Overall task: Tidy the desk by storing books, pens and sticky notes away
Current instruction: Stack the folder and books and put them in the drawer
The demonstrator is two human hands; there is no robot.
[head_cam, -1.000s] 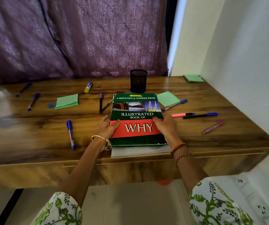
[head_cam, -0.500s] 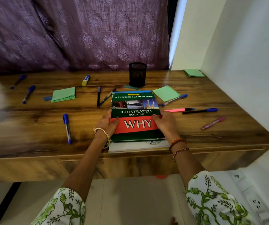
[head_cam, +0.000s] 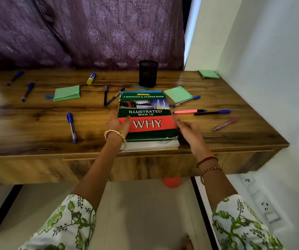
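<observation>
A stack of books lies at the front middle of the wooden desk, topped by the green and red "Illustrated Book of WHY" over a white book. My left hand holds the stack's left edge, thumb on the cover. My right hand hovers just right of the stack, fingers loose, holding nothing. Green sticky-note pads lie at the left, by the book's far right corner and in the back right corner. A black mesh pen holder stands behind the books.
Pens lie scattered: a blue one left of the stack, a pink highlighter, a black-and-blue pen and a pink pen to the right. A glue stick lies at the back. A white wall bounds the desk's right side.
My right hand has come off the book's cover and moved out to the right of the stack. My left hand stays on the left edge. The view shifted slightly.
</observation>
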